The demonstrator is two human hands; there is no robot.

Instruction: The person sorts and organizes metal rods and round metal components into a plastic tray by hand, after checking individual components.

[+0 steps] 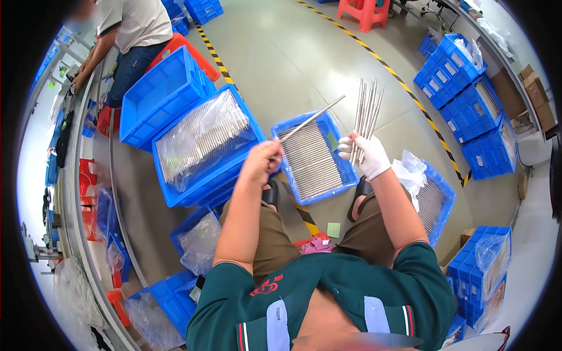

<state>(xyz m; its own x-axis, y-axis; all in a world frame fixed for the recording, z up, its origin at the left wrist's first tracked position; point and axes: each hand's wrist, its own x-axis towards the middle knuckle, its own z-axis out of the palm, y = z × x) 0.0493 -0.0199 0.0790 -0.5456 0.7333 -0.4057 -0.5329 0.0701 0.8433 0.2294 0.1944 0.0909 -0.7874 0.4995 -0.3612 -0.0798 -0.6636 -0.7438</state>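
My bare left hand [263, 159] is closed on the lower end of one thin metal rod [313, 119], which slants up to the right. In a white glove, my right hand [367, 155] grips a fanned bundle of several similar metal rods [367, 111], pointing away from me. Between and below the hands, a blue crate [349, 174] on the floor holds a row of metal rods [313, 164] laid side by side. The rods' ends inside both hands are hidden by the fingers.
Left stands a stack of blue crates [253, 126], its rods under clear plastic. Another rod-filled crate [449, 199], with white plastic, lies by my right knee. More stacked crates [459, 105] line the right side. A seated person [137, 29] works at the bench, far left.
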